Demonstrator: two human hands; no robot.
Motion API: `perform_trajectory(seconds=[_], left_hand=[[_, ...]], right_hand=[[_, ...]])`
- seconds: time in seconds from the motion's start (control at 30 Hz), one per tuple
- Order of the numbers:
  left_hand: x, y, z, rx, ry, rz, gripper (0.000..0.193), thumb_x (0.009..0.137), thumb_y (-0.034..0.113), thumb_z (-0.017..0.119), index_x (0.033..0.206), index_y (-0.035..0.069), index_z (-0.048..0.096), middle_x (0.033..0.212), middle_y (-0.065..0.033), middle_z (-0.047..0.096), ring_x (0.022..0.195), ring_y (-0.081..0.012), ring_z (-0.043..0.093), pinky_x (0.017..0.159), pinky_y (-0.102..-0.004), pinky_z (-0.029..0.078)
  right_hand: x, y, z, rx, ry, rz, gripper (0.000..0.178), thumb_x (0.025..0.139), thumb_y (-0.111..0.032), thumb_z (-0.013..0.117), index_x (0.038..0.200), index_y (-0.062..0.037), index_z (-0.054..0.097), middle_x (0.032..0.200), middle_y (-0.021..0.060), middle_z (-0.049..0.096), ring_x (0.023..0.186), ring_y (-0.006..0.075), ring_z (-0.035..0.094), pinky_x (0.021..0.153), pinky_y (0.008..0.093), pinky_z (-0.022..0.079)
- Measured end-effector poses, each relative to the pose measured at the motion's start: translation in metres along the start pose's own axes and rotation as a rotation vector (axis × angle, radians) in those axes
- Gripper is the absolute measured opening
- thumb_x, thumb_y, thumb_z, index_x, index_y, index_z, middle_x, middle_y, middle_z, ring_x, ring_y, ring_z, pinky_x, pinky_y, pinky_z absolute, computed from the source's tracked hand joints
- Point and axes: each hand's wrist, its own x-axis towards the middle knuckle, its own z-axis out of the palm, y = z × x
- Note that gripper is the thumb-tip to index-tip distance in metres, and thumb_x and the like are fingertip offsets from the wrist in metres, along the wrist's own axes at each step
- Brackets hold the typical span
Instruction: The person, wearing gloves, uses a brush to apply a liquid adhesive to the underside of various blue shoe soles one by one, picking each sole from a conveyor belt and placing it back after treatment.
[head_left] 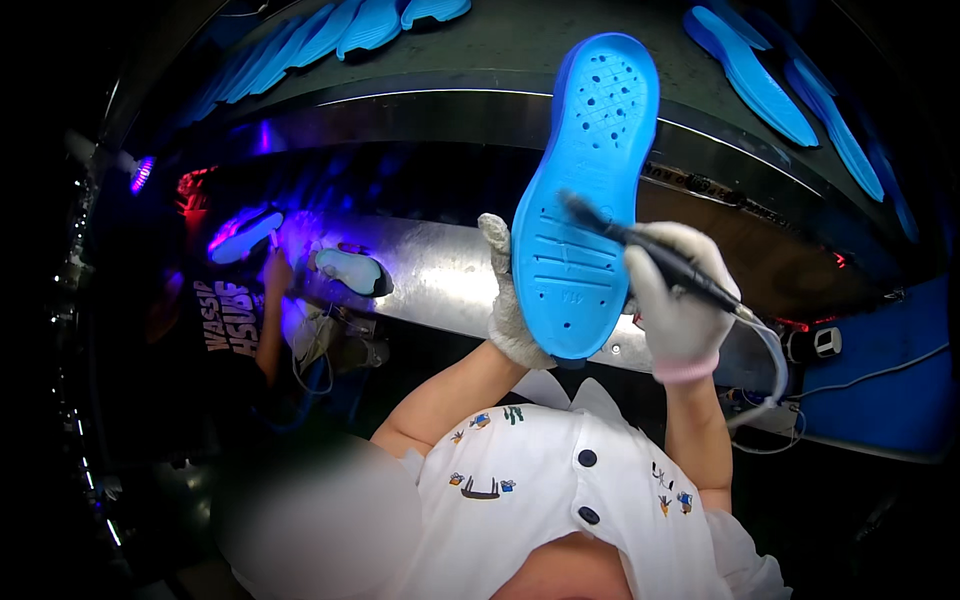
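Note:
A bright blue shoe sole [585, 205] is held nearly upright in front of me, its hollow inner face with holes and ridges turned toward me. My gloved left hand [510, 300] grips its lower left edge, thumb along the side and the other fingers hidden behind. In my gloved right hand [680, 300] is a black-handled brush [670, 262] with a pale tube running from its back end. The bristle tip lies over the middle of the sole, just above the ridges; whether it touches cannot be made out.
Beyond a metal-edged bench, a dark belt [500, 50] carries several blue soles [750, 75] at left and right. On the left, a co-worker [215, 320] in a dark shirt works on a glowing sole [245, 238] under violet light. Another sole [350, 270] rests on the metal shelf [440, 270].

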Motion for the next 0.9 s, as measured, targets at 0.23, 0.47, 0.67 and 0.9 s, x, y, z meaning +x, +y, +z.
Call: perform_trajectory(seconds=[0.23,0.47,0.67,0.9], left_hand=[[0.006,0.009,0.006,0.062,-0.110,0.021,0.118,0.073,0.096,0.037,0.149,0.005,0.036,0.131,-0.0246,0.056,0.111,-0.0376,0.064,0.092,-0.0507,0.058],[0.018,0.027,0.004,0.024,-0.214,0.043,0.117,0.074,0.092,0.045,0.148,0.002,0.036,0.133,-0.0255,0.055,0.106,-0.0393,0.065,0.080,-0.0535,0.062],[0.023,0.050,0.005,0.085,-0.284,-0.117,0.125,0.072,0.094,0.044,0.145,-0.007,0.035,0.124,-0.0331,0.055,0.096,-0.0410,0.066,0.068,-0.0452,0.065],[0.026,0.075,0.007,0.298,-0.011,-0.273,0.113,0.075,0.085,0.055,0.152,0.005,0.037,0.146,-0.0281,0.046,0.121,-0.0439,0.059,0.092,-0.0569,0.055]], right_hand=[[-0.024,-0.021,0.000,0.115,-0.258,-0.131,0.024,0.078,0.003,0.074,0.100,-0.0056,0.070,0.085,0.0091,0.070,0.068,0.0195,0.068,0.063,0.0304,0.055],[-0.036,-0.028,0.004,-0.121,-0.311,-0.403,0.019,0.078,-0.004,0.079,0.095,-0.0078,0.072,0.085,0.0096,0.072,0.072,0.0219,0.071,0.065,0.0299,0.057],[-0.020,0.006,-0.006,-0.135,-0.310,-0.443,0.021,0.079,0.001,0.075,0.099,-0.0061,0.072,0.097,0.0110,0.072,0.074,0.0215,0.071,0.066,0.0285,0.057],[-0.008,0.003,-0.006,0.074,-0.539,-0.212,0.020,0.080,-0.003,0.078,0.098,-0.0049,0.071,0.097,0.0129,0.071,0.086,0.0284,0.071,0.078,0.0337,0.058]])
